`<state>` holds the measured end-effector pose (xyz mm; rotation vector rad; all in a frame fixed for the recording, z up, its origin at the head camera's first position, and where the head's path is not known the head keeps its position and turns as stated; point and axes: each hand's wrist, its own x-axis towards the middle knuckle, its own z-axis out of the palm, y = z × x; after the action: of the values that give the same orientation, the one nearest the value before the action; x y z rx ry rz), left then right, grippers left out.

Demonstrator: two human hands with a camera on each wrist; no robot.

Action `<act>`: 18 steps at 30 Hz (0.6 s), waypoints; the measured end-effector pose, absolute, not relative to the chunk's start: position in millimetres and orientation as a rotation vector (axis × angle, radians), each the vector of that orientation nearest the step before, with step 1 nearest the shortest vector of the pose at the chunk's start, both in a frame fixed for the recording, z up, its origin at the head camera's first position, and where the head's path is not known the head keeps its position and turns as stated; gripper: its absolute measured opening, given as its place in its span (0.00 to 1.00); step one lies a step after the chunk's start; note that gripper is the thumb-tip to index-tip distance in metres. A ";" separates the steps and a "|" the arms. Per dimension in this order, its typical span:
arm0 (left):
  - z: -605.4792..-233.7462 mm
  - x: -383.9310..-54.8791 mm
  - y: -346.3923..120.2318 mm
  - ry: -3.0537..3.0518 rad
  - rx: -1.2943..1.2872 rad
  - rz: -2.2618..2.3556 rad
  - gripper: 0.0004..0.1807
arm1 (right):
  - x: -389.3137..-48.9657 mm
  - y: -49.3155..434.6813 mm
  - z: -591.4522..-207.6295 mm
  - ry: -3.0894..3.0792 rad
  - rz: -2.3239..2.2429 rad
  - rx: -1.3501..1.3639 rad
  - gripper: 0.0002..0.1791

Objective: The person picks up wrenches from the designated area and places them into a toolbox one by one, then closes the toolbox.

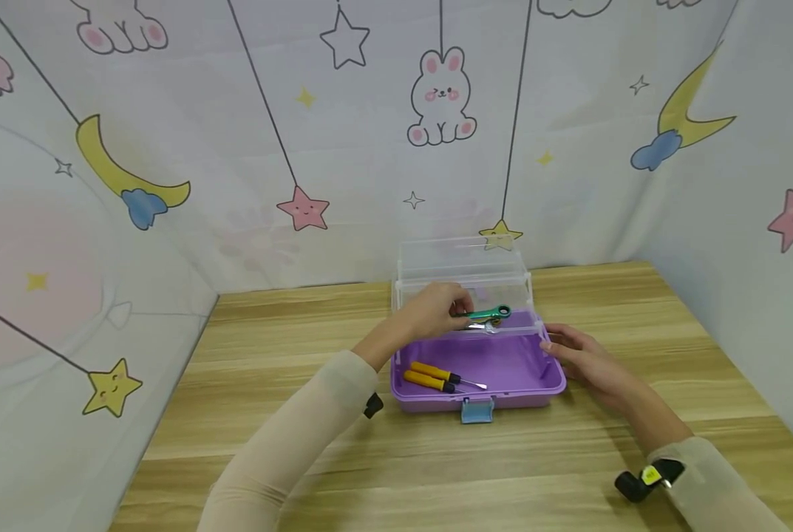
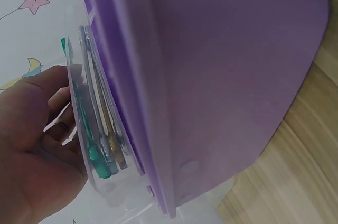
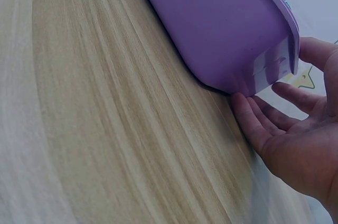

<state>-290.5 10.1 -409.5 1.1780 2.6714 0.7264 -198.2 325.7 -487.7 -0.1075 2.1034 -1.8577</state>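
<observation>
A purple toolbox (image 1: 479, 403) stands with its clear lid (image 1: 459, 258) raised and a clear tray (image 1: 412, 334) lifted at its back. My left hand (image 1: 432, 310) pinches a green ratchet wrench (image 1: 492, 313) by its near end over the tray. From the left wrist view, the tray wall partly covers the fingers, and other wrenches (image 2: 108, 142) lie alongside the green one. My right hand (image 1: 585, 362) holds the box's right side, thumb near the rim and fingertips at the lower corner in the right wrist view. Two yellow-handled screwdrivers (image 1: 429, 380) lie in the box's lower compartment.
The box sits on a wood-grain table (image 1: 290, 347) near its back edge. A light blue latch (image 1: 477, 411) hangs at the box's front. Behind and beside the table hangs a pale cloth (image 1: 363, 148) printed with stars, moons and rabbits.
</observation>
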 end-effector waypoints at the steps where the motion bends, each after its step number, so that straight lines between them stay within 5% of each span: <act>1: -410.1 -290.8 10.8 2.670 1.183 0.724 0.07 | -198.0 325.8 -487.7 2.103 -1.859 -0.105 0.38; 18: -406.9 -288.4 11.4 2.635 1.160 0.786 0.06 | -197.8 326.1 -490.5 2.096 -1.891 -0.095 0.37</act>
<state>-288.4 11.4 -406.9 1.1603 2.6352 0.7862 -197.8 326.1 -490.5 -0.0945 2.0958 -1.8911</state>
